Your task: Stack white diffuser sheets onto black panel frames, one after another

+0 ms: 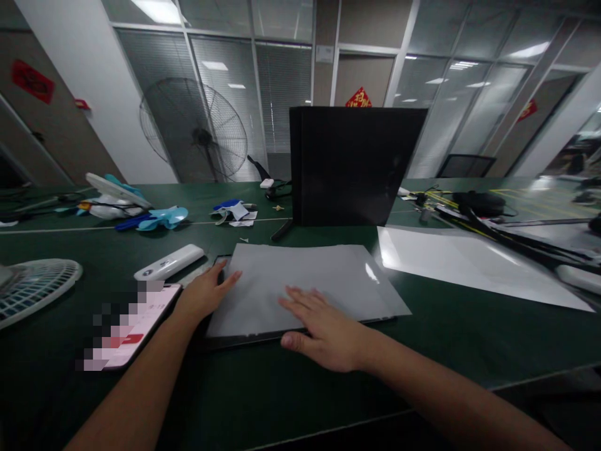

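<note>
A pale, translucent sheet (263,275) lies over a flat dark panel (244,339), whose edge shows along the front and at the left. My left hand (206,291) is at the left edge of the sheet, thumb and fingers apart. Over the sheet's front middle, my right hand (323,329) has its fingers spread, palm down, and seems to touch the surface. Neither hand grips anything. Left of my left forearm is a phone (136,329) with a lit, partly blurred screen, and beyond it a white elongated device (169,262).
Behind the sheet a large black box (352,166) stands on the green table (263,401). A white sheet (460,260) lies to the right, near cables and dark strips. At the left are a white fan grille (42,285) and blue fan blades (164,218).
</note>
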Demonstrator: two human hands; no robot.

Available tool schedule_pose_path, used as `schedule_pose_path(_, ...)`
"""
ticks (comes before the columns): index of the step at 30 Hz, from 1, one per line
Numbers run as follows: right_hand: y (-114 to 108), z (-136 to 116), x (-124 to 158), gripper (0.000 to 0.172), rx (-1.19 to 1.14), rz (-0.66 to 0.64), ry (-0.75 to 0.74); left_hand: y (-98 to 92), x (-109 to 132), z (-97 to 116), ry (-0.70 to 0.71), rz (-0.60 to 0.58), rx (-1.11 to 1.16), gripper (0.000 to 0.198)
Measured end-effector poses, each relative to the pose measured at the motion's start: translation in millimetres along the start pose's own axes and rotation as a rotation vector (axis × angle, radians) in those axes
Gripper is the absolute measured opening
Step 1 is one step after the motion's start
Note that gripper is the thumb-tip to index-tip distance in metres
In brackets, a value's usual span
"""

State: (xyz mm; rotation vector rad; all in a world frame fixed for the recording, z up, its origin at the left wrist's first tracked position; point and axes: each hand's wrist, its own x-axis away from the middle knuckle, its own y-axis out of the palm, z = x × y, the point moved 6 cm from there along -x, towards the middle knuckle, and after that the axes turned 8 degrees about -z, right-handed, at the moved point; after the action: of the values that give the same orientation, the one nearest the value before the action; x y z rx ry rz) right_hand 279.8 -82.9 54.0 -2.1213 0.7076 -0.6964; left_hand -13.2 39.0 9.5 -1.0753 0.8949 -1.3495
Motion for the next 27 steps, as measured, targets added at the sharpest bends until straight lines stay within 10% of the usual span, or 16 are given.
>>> schedule_pose_path(4,-15.4,56.5,-2.2,0.107,0.192,0.115,0.395,0.9,-0.7,-0.3,0.005,-0.003,-0.021,0.09)
schedule_pose_path(12,-42.5,113.9,-2.7,0.09,0.214,0.173,0.263,8.5,-2.3,-0.3,0.116,-0.064,-0.165,0.07)
schedule_pose_path(19,-134.3,299.1,105.6,0.087,0.525,0.635,0.935,19.5,-8.9,-9.3,0.185,-0.089,-0.136,0.064)
schedule_pose_path(23,-117.9,387.5,155.4,0.098,0.27,0.567,1.114,24.5,-11.2,-8.4,0.186,-0.057,-0.132,0.065)
schedule_pose_path(27,-106.3,407.0,159.1,0.093,0.184,0.497,1.064,26.5,-9.4,1.0,0.24,-0.034,-0.147,0.065)
